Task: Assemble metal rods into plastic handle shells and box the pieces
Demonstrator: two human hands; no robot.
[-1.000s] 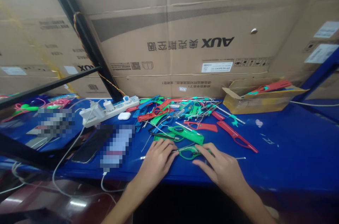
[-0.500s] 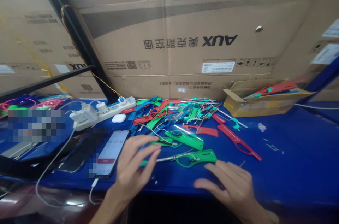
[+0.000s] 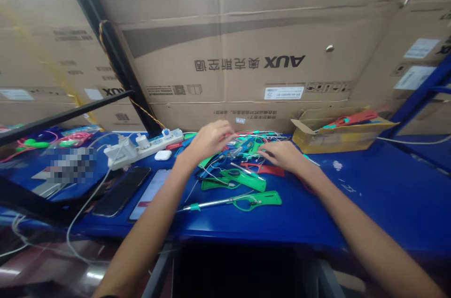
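Note:
A pile of long-nosed lighter parts point(image 3: 243, 147) lies mid-table: red, green and blue handle shells, metal tubes, thin white wires and small teal pieces. Over its left back part is my left hand point(image 3: 211, 140), fingers loosely bent but apart, above a red shell; nothing shows in its grasp. My right hand point(image 3: 280, 153) reaches into the pile's right side, fingers stretched and partly spread near small teal and white-wired parts. Closer to me lies a green lighter half point(image 3: 262, 199) fitted with a metal tube and wires, untouched. Behind it rest a green shell point(image 3: 248, 179) and a red shell point(image 3: 271, 169).
An open cardboard box point(image 3: 345, 138) holding red lighter parts stands at the back right. On the left are a white power strip point(image 3: 144, 150), a white earbud case point(image 3: 163, 155), two phones and cables. Large cartons point(image 3: 225, 30) wall off the back.
Both hands have moved forward from the table's front edge to the pile, leaving the green lighter half lying in front. The view has shifted slightly.

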